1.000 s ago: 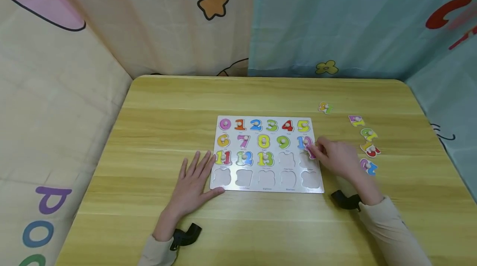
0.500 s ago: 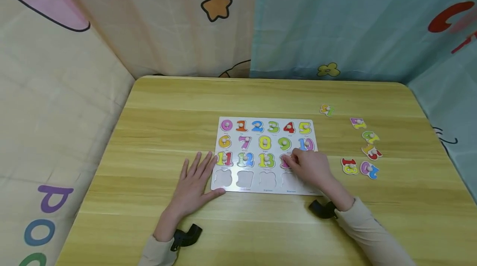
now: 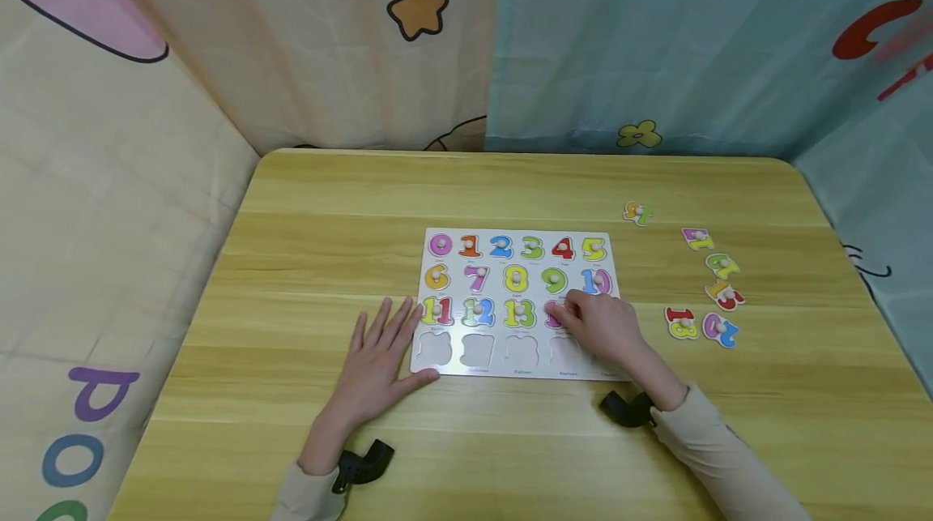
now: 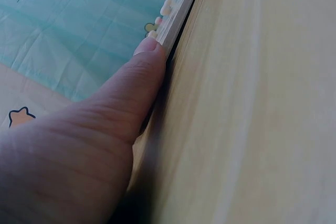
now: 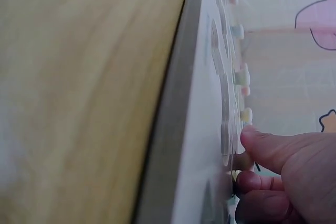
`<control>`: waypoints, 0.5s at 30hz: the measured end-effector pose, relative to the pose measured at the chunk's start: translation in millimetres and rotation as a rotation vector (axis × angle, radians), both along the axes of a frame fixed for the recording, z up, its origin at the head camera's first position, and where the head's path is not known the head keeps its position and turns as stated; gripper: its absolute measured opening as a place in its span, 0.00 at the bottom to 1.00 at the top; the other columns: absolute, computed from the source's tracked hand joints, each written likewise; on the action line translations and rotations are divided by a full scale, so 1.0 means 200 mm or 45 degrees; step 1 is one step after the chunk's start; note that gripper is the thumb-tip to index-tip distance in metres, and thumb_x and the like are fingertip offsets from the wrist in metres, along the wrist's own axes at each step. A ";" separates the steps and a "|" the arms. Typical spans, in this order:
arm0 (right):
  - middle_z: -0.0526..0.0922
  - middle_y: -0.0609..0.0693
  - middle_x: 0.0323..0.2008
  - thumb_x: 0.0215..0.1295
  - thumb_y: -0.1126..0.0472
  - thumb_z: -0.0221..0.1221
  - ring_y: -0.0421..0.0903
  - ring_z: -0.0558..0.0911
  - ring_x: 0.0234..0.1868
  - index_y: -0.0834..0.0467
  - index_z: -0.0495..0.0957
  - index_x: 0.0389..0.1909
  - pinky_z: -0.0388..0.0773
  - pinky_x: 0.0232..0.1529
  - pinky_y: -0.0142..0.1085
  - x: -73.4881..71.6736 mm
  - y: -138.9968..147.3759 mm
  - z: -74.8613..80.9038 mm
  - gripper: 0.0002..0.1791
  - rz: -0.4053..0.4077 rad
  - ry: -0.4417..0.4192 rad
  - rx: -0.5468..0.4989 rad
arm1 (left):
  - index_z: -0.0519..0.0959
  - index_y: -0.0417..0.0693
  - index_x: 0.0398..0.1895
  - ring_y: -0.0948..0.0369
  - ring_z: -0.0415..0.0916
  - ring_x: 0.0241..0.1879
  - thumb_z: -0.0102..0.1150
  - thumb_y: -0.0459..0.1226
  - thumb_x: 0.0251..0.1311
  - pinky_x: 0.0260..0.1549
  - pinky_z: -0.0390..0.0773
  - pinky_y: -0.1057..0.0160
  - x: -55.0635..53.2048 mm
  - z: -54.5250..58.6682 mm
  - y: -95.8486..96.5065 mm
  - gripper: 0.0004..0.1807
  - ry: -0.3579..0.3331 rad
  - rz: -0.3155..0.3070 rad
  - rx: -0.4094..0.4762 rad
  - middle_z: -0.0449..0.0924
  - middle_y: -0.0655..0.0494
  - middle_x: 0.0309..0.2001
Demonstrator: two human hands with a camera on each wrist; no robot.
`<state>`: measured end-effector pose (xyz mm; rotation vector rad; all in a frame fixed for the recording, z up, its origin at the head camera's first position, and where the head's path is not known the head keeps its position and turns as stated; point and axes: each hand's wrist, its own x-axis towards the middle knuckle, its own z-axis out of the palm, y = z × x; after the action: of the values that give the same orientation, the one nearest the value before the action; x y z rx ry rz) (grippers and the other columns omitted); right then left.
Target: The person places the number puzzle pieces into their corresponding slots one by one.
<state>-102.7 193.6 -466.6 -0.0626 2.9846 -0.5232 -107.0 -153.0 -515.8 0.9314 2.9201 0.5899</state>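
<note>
Pink number piece (image 3: 551, 315), likely light and stiff, is pinched at its knob (image 5: 242, 161) by right hand (image 3: 603, 328), left hand (image 3: 374, 371) spread

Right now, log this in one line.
right grip: pinches magenta piece, right of the 13 | left grip: touches puzzle board | loose pieces: six, right of board

The person's left hand (image 3: 375, 371) is lying palm down with straight, spread fingers (image 3: 379, 322) and its thumb angling outward, while the right hand (image 3: 607, 328) is pinching between thumb and curled fingers, and the sleeved left forearm (image 3: 309, 493) and right forearm (image 3: 729, 448) are slanting inward from below.
</note>
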 end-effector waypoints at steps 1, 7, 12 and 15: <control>0.63 0.44 0.11 0.65 0.45 0.58 0.42 0.63 0.14 0.51 0.69 0.17 0.54 0.18 0.34 0.00 0.00 0.00 0.21 0.002 -0.003 0.000 | 0.48 0.53 0.76 0.51 0.31 0.73 0.48 0.68 0.56 0.66 0.28 0.44 0.00 0.00 0.00 0.51 0.006 0.001 0.003 0.42 0.54 0.75; 0.64 0.45 0.11 0.65 0.45 0.58 0.43 0.64 0.14 0.52 0.70 0.19 0.54 0.18 0.34 0.00 0.00 0.01 0.20 0.008 -0.017 0.007 | 0.51 0.51 0.75 0.49 0.35 0.73 0.50 0.67 0.55 0.66 0.31 0.43 0.00 0.00 0.00 0.50 0.042 -0.003 0.044 0.46 0.52 0.74; 0.64 0.45 0.12 0.65 0.45 0.57 0.43 0.64 0.14 0.52 0.70 0.19 0.55 0.18 0.35 0.01 0.00 0.01 0.20 0.014 -0.026 0.013 | 0.50 0.52 0.75 0.49 0.35 0.73 0.50 0.68 0.55 0.66 0.31 0.43 0.00 0.00 0.00 0.50 0.040 0.000 0.036 0.46 0.52 0.74; 0.64 0.44 0.11 0.65 0.45 0.58 0.43 0.63 0.14 0.52 0.69 0.19 0.55 0.18 0.35 0.01 0.00 0.01 0.20 0.028 -0.024 0.009 | 0.49 0.52 0.75 0.50 0.33 0.73 0.49 0.68 0.55 0.66 0.30 0.43 0.00 0.00 0.00 0.50 0.029 0.001 0.022 0.44 0.52 0.75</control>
<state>-99.9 194.4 -464.2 -0.0893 2.9640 -0.5074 -106.5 -152.6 -515.2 0.9449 2.9403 0.6092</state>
